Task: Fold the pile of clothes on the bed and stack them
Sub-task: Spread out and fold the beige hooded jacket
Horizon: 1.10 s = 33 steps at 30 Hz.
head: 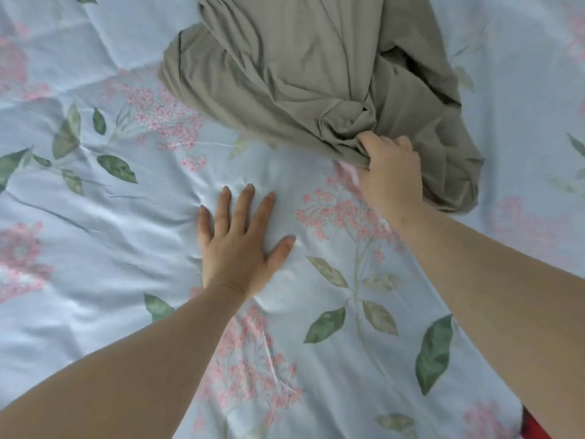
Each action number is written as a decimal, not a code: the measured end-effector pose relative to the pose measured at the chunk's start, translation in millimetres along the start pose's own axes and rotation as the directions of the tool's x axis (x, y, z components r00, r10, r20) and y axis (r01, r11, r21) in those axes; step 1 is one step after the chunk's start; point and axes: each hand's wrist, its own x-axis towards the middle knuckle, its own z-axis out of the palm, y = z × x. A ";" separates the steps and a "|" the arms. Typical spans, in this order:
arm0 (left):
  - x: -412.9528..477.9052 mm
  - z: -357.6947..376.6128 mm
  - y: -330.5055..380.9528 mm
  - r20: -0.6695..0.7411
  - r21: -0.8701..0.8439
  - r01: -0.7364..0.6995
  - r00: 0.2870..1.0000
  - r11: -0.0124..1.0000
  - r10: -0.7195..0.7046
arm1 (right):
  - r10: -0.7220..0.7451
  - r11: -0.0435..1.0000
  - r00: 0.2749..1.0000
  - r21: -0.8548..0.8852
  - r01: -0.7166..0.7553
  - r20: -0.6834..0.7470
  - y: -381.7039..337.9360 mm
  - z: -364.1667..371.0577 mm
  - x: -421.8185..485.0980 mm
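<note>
Looking down from the head camera, I see a crumpled olive-grey garment (310, 74) lying in a heap toward the far middle of the bed, its folds bunched and twisted into a knot-like wad near its near edge. My right hand (391, 172) is at that near edge, knuckles up, with the fingers curled tight into the cloth and a pinch of the fabric gathered under them; the thumb is tucked out of sight beneath the cloth, so I cannot tell exactly how it sits. A loose lobe of the same garment spills out to the right of that hand and rests on the bed.

My left hand (237, 239) is well apart from the garment, nearer to me and to its left, pressed flat on the bedsheet (95, 248) with palm down, fingers straight and slightly spread, gripping nothing. The sheet is pale blue with pink flower clusters and green leaves, and it is wrinkled around the flat hand. Both forearms are bare. A small patch of something red (535, 426) shows at the bottom right corner, past the sheet's edge; I cannot tell what it is.
</note>
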 end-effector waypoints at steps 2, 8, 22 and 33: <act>0.7 -4.0 -0.8 -0.031 -0.077 -0.033 0.999 0.996 0.031 | -0.013 1.000 1.000 0.026 0.013 -0.006 -6.6 -0.7 -48.0; -48.5 -41.3 8.6 0.168 -0.954 0.268 0.848 0.134 -0.502 | 0.034 0.999 0.995 -0.044 -0.030 0.089 -30.8 -22.5 -203.6; -121.1 -48.2 43.2 0.248 -0.251 -0.057 0.961 0.966 0.121 | 0.562 0.569 0.779 0.554 -0.608 0.278 -53.7 -71.2 -228.8; -214.4 -65.2 -17.0 0.670 -0.586 -0.007 0.559 0.811 0.488 | 0.464 0.146 0.703 0.737 -0.660 0.539 -90.7 -52.6 -238.6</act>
